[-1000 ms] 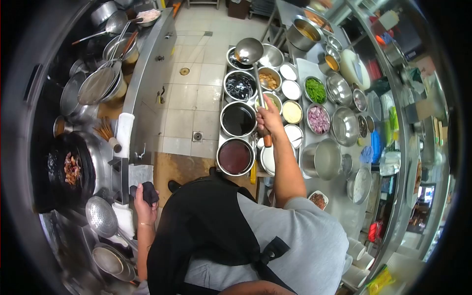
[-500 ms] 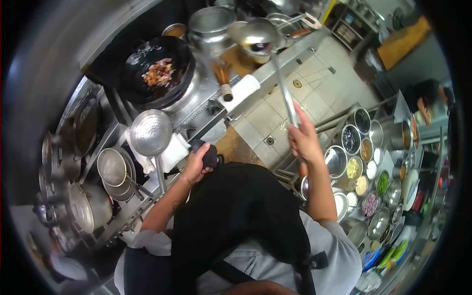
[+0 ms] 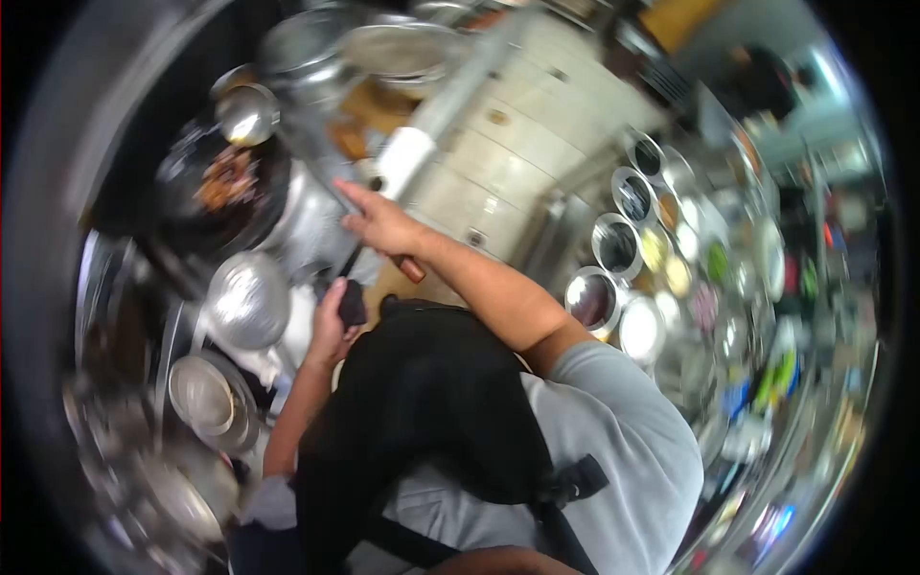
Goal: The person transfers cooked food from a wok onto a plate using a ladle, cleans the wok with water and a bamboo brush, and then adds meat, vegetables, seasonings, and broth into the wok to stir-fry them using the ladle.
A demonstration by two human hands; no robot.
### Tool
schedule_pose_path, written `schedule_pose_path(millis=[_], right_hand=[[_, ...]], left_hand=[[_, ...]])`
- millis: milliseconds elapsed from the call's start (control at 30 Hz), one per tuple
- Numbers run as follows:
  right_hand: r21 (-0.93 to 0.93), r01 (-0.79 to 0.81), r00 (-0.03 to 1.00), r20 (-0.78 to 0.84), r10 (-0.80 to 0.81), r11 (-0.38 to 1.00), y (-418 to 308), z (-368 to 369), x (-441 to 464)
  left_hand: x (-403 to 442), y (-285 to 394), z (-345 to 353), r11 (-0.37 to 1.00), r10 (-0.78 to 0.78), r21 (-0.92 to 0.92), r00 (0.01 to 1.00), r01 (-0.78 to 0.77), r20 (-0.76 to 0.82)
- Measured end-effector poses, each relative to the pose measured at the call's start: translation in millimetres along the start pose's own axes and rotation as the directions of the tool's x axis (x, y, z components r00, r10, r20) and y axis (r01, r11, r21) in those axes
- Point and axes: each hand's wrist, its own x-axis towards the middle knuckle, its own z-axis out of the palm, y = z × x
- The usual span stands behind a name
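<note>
My right hand [image 3: 383, 225] is closed around the handle of a steel ladle [image 3: 247, 115]. The ladle's brown grip end pokes out below my fist, and its round bowl is over the far edge of a black wok [image 3: 264, 206]. Reddish-brown chopped food [image 3: 228, 180] lies in dark liquid inside the wok. Lower down, my left hand [image 3: 331, 326] grips a dark bundled cloth [image 3: 353, 303] close to the stove's front edge. Left of that hand rests a perforated skimmer [image 3: 247, 299] on a white cloth.
Strainers [image 3: 203, 393] sit at the lower left. Behind the wok are a large pot [image 3: 305, 43] and a wide pan [image 3: 401, 50]. To the right, a counter holds several ingredient bowls [image 3: 618, 241]. Another person [image 3: 757, 86] is at the far upper right.
My right hand has swung left with the ladle, from above the floor to the stove, bringing the bowl over the wok. The view has turned right. My left hand still grips the dark cloth.
</note>
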Motion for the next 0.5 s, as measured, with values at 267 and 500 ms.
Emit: schedule_pose_path(millis=[267,500], right_hand=[[-0.152,-0.128,0.788,-0.616,0.007,0.98,26.7,-95.0,-334.7],[0.244,-0.584,0.283,-0.833,0.475,0.775,33.7,-72.3,-482.7]], left_hand=[[31.7,-12.8,66.2,0.977,-0.14,0.184,0.977,0.109,0.163],[54.8,-31.7,151.8,0.948,-0.255,0.262,0.926,0.183,0.277]])
